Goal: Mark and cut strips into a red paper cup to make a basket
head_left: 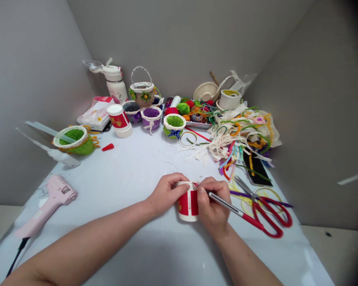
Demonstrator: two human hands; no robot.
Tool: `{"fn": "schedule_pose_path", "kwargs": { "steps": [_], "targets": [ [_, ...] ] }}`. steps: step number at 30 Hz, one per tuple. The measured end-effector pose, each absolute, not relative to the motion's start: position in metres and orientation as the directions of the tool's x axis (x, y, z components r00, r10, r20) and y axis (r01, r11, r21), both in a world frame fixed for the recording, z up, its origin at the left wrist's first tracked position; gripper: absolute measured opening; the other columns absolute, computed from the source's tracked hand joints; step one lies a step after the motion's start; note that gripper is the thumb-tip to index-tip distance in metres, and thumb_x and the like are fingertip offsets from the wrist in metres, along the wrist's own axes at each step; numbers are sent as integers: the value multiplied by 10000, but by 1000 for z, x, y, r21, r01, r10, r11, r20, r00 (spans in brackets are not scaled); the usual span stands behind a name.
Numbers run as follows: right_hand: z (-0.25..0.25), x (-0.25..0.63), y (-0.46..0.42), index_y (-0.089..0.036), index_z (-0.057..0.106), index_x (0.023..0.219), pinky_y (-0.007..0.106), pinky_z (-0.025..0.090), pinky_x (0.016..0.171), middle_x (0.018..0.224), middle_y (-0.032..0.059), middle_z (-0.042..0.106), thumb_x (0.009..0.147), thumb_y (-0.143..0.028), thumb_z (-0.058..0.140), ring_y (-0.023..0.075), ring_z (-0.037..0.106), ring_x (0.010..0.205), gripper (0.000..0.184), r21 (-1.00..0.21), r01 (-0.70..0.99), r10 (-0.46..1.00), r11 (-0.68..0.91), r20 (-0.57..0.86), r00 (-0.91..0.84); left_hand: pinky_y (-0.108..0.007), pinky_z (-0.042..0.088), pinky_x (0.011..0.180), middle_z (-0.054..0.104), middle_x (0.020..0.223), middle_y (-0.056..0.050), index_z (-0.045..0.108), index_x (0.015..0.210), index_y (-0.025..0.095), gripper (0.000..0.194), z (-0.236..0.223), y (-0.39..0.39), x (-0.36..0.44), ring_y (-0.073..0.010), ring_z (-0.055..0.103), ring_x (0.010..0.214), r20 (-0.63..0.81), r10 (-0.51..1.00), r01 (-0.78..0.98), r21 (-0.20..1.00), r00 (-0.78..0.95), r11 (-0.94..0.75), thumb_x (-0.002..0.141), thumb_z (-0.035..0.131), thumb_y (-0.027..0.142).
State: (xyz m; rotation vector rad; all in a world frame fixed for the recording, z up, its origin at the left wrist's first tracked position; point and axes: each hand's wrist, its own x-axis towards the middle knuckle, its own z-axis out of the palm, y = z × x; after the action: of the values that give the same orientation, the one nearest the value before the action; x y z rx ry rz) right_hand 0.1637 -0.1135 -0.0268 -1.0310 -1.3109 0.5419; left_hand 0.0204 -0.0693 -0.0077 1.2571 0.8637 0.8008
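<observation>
A red and white paper cup (188,204) stands at the near middle of the table. My left hand (169,193) grips its left side, thumb near the top edge. In my right hand (214,198) is a marker pen (232,208) with a grey and white barrel and a red end. Its red tip meets the top edge of the cup. A red pen cap (107,147) lies apart at the left. Part of the cup's right side is hidden behind my right fingers.
Red-handled scissors (262,206) lie to the right, near a phone (258,171) and a heap of lace and yarn (235,135). A pink glue gun (50,202) rests at left. Small baskets (151,118), stacked cups (119,121) and a tray of yarn balls (193,124) line the back.
</observation>
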Motion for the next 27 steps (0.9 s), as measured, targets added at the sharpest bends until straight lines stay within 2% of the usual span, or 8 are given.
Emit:
{"fn": "schedule_pose_path", "kwargs": {
  "steps": [16,20,23,25,27],
  "targets": [
    [-27,164,-113,-233,482,885,260,400,564,690,-48,509,880,-99,545,119,497,595,148,-843,203,816,497,534,219,-255,402,669,600,706,1,637,736,144,138,-10,-70,20,-131,517,684,-112,885,-62,986,452,157,781,608,271],
    [-22,164,-110,-230,555,952,312,458,672,779,-13,585,889,-143,560,145,570,687,108,-795,294,724,530,605,331,-261,392,655,607,680,-3,639,730,141,148,-12,-68,21,-134,513,662,-173,877,-115,962,448,248,758,632,287],
    [-18,166,-105,-230,597,1018,320,456,677,737,-15,602,948,-239,514,141,556,650,109,-878,246,750,412,479,456,-261,372,635,604,662,0,638,732,145,152,-18,-67,21,-129,500,636,-207,866,-216,918,456,333,754,651,295],
    [-18,169,-99,-234,592,1035,305,443,649,690,-23,604,959,-314,510,140,543,632,138,-950,107,807,294,306,504,-260,357,625,595,645,4,630,722,148,143,-21,-67,21,-126,492,621,-219,858,-294,876,465,383,741,667,285],
    [-19,172,-95,-238,580,1030,303,441,668,740,-10,642,923,-367,574,146,561,676,168,-979,-28,857,203,164,489,-260,342,611,571,620,9,614,698,149,140,-22,-67,22,-122,477,600,-228,852,-363,830,472,424,715,683,270]
  ]
}}
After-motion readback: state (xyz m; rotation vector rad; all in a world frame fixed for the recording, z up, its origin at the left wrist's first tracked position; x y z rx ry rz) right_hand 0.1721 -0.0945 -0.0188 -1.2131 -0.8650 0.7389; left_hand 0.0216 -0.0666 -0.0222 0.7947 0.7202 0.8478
